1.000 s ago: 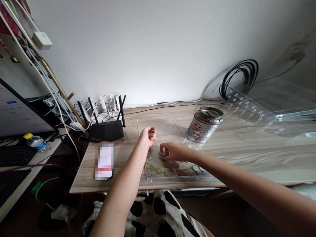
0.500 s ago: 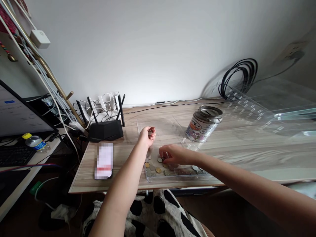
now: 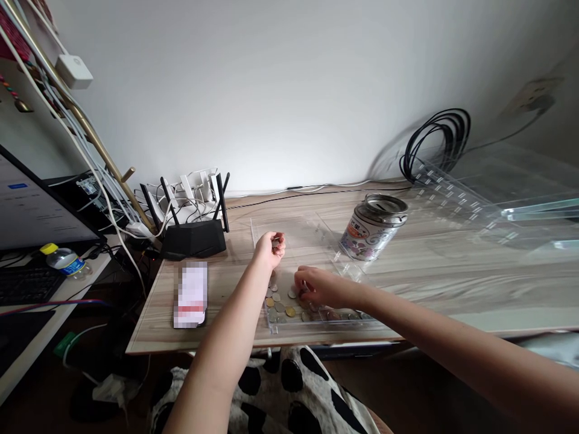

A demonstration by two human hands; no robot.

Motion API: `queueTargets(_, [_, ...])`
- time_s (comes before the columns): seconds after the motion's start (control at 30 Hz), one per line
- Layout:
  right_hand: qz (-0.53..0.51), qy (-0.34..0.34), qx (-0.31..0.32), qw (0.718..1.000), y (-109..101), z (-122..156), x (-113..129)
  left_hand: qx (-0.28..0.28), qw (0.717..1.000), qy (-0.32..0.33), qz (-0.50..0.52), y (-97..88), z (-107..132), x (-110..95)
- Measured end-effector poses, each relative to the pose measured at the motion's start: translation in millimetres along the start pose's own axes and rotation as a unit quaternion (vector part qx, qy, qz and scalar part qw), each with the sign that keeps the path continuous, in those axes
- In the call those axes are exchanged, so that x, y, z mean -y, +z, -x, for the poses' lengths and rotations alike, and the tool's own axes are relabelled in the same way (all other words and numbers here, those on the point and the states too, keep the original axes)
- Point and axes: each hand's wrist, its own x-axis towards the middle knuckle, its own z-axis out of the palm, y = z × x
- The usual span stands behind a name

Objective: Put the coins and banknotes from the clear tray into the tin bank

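My left hand (image 3: 270, 248) is curled above the clear plastic tray (image 3: 296, 232) and grips a few silver coins between thumb and fingers. My right hand (image 3: 319, 287) reaches down into the tray with its fingertips pinched on one of the loose coins (image 3: 283, 307), silver and gold ones spread over the tray's near end. A tin money box (image 3: 374, 226) with a slotted lid and a flowered label stands tilted just right of the tray on the wooden desk (image 3: 434, 274).
A phone (image 3: 192, 293) lies left of the tray. Behind it are a black router (image 3: 194, 235) and tangled white cables. A coil of black cable (image 3: 436, 144) and clear plastic trays (image 3: 497, 193) lie at the back right. A monitor and a bottle (image 3: 66, 260) sit left.
My right hand has slid slightly toward me and lower over the coins, fingers pinching among them. My left hand has stayed where it was with its coins.
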Motion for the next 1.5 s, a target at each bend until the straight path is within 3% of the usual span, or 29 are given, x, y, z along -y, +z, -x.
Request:
queueTargets(0.23, [-0.091, 0.012, 0.064, 0.994, -3, 6, -3, 0.001, 1.0, 0.0, -0.004, 0.7, 1, 0])
queueTargets(0.47, [-0.075, 0.007, 0.064, 0.995, -11, 12, 9, -0.01, 1.0, -0.001, -0.009, 2.0, 2, 0])
queueTargets(0.7, [-0.104, -0.029, 0.131, 0.986, -6, 7, 10, -0.007, 1.0, 0.0, -0.012, 2.8, 2, -1])
queueTargets(1.03, [-0.088, -0.004, 0.092, 0.992, -4, 13, 9, -0.001, 1.0, -0.008, -0.002, 2.5, 1, -1])
queueTargets(1.33, [-0.137, -0.12, 0.166, 0.969, -7, 12, 16, -0.003, 1.0, -0.006, 0.002, 1.9, 0, 0])
queueTargets(1.5, [-0.143, -0.128, 0.176, 0.966, -9, 9, 22, -0.004, 1.0, -0.003, 0.002, 1.8, 1, 0])
